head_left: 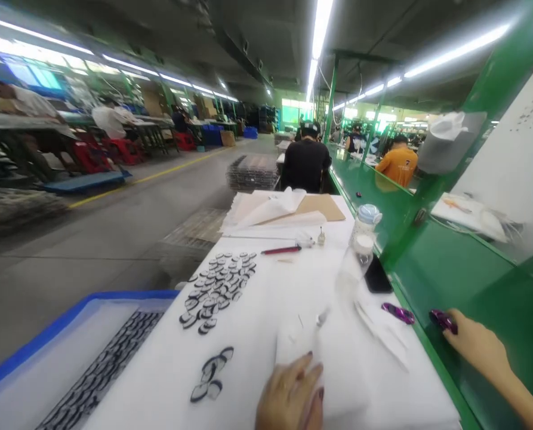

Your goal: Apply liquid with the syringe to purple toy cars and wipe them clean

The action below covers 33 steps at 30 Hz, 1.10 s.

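Observation:
My right hand (477, 345) reaches over the green surface on the right, its fingers closed on a purple toy car (442, 321). A second purple toy car (398, 313) lies on the white table's right edge. My left hand (290, 391) rests at the near middle of the table on white sheet material (338, 382). Its fingers are a little bent and apart, and I see nothing held in them. Small dark-edged pale pieces (219, 286) lie spread on the table to the left, and several more (211, 375) sit closer to me.
A blue-rimmed bin (91, 295) with rows of similar pieces stands at left. Farther along the table are a red pen (280, 250), a black phone (377, 276), a lidded bottle (367, 222) and paper sheets (266, 209). A person in black (306, 161) sits ahead; a green post (445, 155) rises at right.

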Available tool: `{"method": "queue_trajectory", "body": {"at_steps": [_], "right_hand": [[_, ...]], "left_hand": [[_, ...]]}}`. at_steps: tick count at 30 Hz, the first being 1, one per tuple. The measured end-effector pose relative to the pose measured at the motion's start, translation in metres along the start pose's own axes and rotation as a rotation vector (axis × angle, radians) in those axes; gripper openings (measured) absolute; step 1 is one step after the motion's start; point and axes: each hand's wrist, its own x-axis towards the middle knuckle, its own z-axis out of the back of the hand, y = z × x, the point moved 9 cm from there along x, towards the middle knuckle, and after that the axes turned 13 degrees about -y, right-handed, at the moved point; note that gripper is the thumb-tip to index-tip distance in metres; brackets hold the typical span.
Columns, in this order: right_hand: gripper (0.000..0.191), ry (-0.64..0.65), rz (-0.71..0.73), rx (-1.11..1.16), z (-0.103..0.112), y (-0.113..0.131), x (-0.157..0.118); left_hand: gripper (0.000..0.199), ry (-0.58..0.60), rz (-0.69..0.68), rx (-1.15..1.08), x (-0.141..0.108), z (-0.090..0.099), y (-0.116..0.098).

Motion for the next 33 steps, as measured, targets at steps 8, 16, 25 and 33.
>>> {"method": "queue_trajectory", "body": {"at_steps": [8, 16, 25, 33], "right_hand": [[0.036, -0.166, 0.948, 0.543, 0.116, 0.219, -0.134], [0.028, 0.078, 0.568, 0.960, 0.109, 0.311, -0.124], [0.031, 0.315, 0.256, 1.586, 0.091, 0.302, -0.112], [0.050, 0.405, 0.212, 1.933, 0.099, 0.298, -0.134]], "left_hand": [[0.046, 0.211, 0.061, -0.025, 0.013, 0.002, -0.012], [0.037, 0.070, 0.136, -0.138, -0.002, 0.017, -0.018], [0.056, 0.609, 0.016, -0.274, 0.018, -0.006, -0.024], [0.048, 0.380, 0.265, -0.382, 0.025, -0.014, -0.010]]}}
